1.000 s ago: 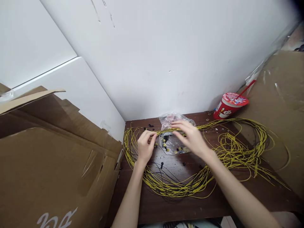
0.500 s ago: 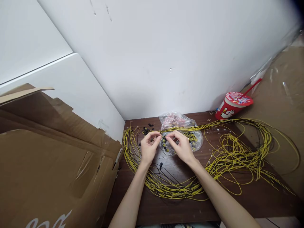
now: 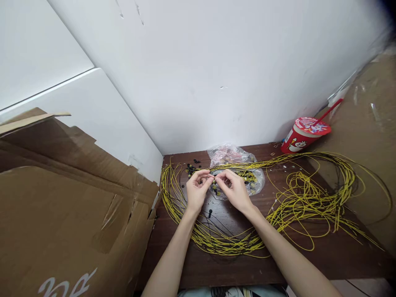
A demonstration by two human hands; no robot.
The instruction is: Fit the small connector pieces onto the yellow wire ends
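Observation:
Above the middle of the table, my left hand pinches a thin wire between thumb and fingertips. Facing it, my right hand is closed in a similar pinch on the same wire, close to the left fingertips. The wire's end and anything fitted on it are too small to make out. Behind and below the hands lies a clear plastic bag with small black and yellow parts. A long bundle of yellow and black wires loops around both hands. One small black part rests between my forearms.
A tangle of yellow wire covers the table's right side. At the back right stands a red cup with a straw. A cardboard box borders the left, and brown board the right. A white wall rises behind.
Both hands stay close together in a pinch; the fingertips have shifted only slightly. The view has tilted a little, and a reddish stretch of wire now shows between the fingers.

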